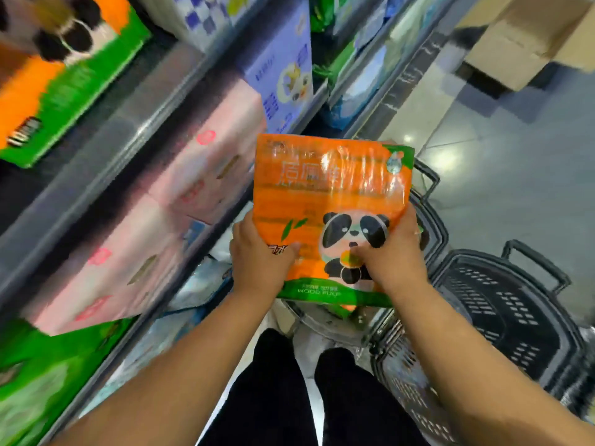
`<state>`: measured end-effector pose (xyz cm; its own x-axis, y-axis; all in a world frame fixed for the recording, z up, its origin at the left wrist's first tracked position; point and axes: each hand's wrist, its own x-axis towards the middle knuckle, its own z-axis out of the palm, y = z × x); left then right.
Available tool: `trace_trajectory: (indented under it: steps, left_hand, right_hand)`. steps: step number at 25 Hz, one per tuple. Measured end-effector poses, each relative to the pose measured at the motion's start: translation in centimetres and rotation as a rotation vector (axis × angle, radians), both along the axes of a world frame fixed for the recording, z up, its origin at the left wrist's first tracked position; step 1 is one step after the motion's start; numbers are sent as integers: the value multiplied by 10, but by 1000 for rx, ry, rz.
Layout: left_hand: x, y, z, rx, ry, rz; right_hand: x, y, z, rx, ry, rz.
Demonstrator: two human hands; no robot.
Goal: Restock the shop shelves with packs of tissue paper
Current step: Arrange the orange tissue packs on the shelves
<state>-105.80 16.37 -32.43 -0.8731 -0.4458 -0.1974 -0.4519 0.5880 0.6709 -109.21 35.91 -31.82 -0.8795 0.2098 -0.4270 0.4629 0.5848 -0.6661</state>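
I hold an orange tissue pack [325,194] with a panda picture and a green band at its bottom, in front of me at mid-frame. My left hand [259,255] grips its lower left edge, thumb on the front. My right hand [391,255] grips the lower right edge, thumb over the panda. The pack hangs above a dark plastic basket [502,304] on the floor. To the left runs the metal shelf [106,149] with pink tissue packs [154,226] on it.
A matching orange and green panda pack [61,75] lies on the upper shelf at top left. Purple packs [283,78] stand further along, green packs [42,375] nearer. A cardboard box [528,37] sits on the tiled floor at top right.
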Motion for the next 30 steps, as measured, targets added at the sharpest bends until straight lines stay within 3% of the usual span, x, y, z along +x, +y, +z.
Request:
trace_trajectory:
  steps: [4, 12, 22, 30]
  left_hand:
    - [29, -23, 82, -30, 139, 147]
    - [117, -75, 181, -58, 248, 337]
    - [242, -169, 225, -42, 283, 504]
    - [301, -210, 228, 305, 429, 670]
  right_hand:
    - [-1, -26, 84, 14, 144, 171]
    - [55, -89, 177, -92, 344, 374]
    - [136, -198, 229, -176, 299, 523]
    - [171, -252, 241, -417, 329, 633]
